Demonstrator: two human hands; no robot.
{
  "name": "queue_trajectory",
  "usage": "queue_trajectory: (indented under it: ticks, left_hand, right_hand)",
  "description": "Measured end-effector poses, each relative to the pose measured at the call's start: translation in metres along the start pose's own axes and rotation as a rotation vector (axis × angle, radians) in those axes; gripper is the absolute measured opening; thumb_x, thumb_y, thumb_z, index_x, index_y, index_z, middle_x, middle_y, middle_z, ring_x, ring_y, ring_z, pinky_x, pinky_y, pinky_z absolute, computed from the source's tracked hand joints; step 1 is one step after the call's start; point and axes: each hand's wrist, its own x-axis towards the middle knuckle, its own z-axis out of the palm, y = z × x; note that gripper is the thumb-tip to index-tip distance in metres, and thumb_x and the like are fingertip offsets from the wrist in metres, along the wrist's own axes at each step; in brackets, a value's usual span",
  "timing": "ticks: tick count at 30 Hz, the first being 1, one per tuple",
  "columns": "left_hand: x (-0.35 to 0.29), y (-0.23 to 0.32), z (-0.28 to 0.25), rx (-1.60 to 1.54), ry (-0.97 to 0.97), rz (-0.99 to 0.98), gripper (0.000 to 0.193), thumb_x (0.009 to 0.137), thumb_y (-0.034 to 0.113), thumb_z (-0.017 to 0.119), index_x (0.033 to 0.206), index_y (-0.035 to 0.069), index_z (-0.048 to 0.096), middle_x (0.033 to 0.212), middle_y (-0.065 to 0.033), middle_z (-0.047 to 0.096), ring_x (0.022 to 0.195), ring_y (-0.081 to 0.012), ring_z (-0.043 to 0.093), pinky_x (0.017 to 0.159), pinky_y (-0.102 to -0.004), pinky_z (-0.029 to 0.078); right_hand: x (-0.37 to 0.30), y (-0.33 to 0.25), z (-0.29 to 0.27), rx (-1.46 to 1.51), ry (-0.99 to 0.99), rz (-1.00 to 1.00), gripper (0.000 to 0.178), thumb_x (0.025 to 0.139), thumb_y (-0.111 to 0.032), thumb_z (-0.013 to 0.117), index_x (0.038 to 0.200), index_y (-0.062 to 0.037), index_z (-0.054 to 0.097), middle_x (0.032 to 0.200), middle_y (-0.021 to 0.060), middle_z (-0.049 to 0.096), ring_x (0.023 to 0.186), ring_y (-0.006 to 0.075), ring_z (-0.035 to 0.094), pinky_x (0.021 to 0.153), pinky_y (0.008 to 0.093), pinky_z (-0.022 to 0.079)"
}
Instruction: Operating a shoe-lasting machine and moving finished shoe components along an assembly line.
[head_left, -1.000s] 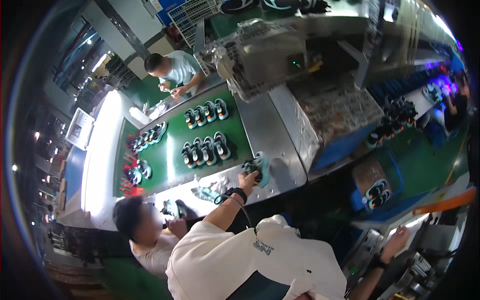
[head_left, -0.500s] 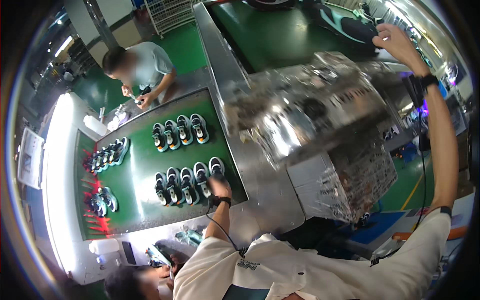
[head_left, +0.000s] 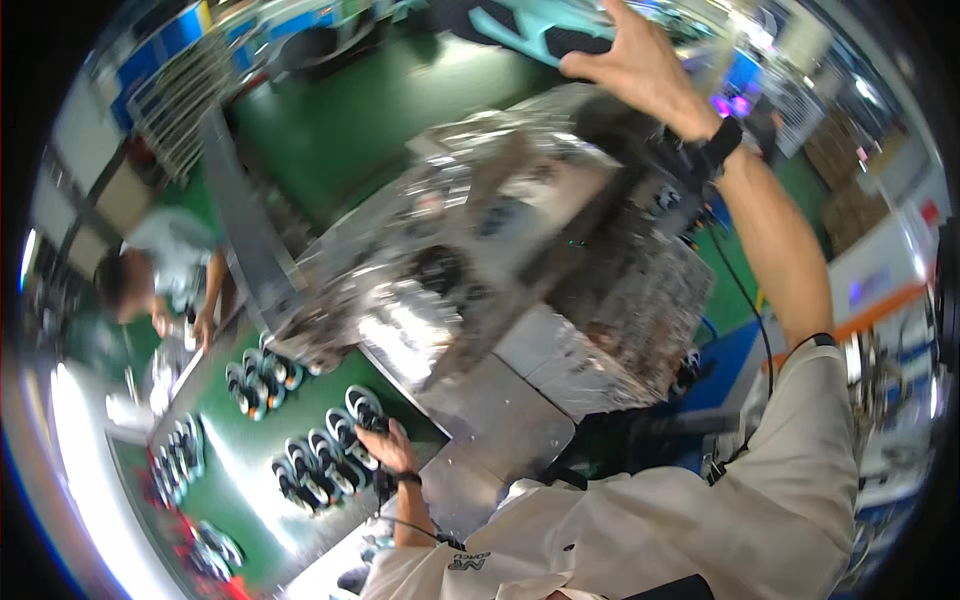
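My left hand (head_left: 392, 447) is at the near row of sneakers (head_left: 318, 466) on the green belt (head_left: 290, 425). Its fingers close over the heel end of the sneaker (head_left: 364, 405) at the row's right end; part of that grip is hidden. Far off at the upper right, my right hand (head_left: 645, 70) grips the end of a black and teal shoe (head_left: 515, 32), thumb on one side and fingers on the other. That shoe is cut by the picture's top edge, and whether it rests on anything cannot be told. Each wrist wears a black band with a cable.
A foil-wrapped machine (head_left: 500, 220) stands between my arms, above a metal ledge (head_left: 500, 420). More sneakers (head_left: 262, 378) form a second row, with others by the bright lamp housing (head_left: 85, 450). Across the belt a co-worker (head_left: 165, 270) handles something small. Another green surface (head_left: 340, 140) lies beyond.
The whole view has swung and blurred, so the belt now sits lower left. My right hand, thumb and fingers now wider apart, is around the teal shoe's end; my left hand stays at the row's end.
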Motion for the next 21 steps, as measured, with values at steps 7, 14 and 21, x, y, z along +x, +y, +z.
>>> queue_trajectory:
  ticks: [7,14,21]
  left_hand:
    - [-0.098,0.303,-0.119,-1.283,-1.492,-0.084,0.061,0.098,0.046,0.047,0.136,-0.002,0.045,0.131,-0.0228,0.055,0.117,-0.0369,0.056,0.103,-0.0479,0.043]
    - [-0.236,0.468,-0.161,-1.178,-2.689,-0.73,0.062,0.095,0.04,0.05,0.145,0.006,0.035,0.148,-0.0228,0.032,0.119,-0.0465,0.051,0.104,-0.0588,0.04]
    - [-0.417,0.489,-0.157,-1.041,-2.543,-0.139,0.052,0.101,0.04,0.04,0.135,0.001,0.044,0.124,-0.0117,0.058,0.109,-0.023,0.058,0.094,-0.0373,0.046]
  right_hand:
    - [-0.204,0.0,-0.147,-0.061,0.193,-0.182,0.088,0.066,0.002,0.072,0.145,-0.0033,0.033,0.114,0.0117,0.056,0.102,0.0291,0.054,0.098,0.0457,0.036]
    - [-0.434,-0.033,-0.25,-0.459,0.058,-0.024,0.05,0.081,-0.015,0.061,0.129,-0.0189,0.048,0.132,0.0063,0.05,0.131,0.0283,0.042,0.114,0.0569,0.021]
    - [-0.627,-0.104,-0.338,0.228,0.488,0.873,0.08,0.079,-0.016,0.074,0.146,-0.0123,0.032,0.147,0.0141,0.037,0.13,0.0322,0.043,0.104,0.0445,0.04]
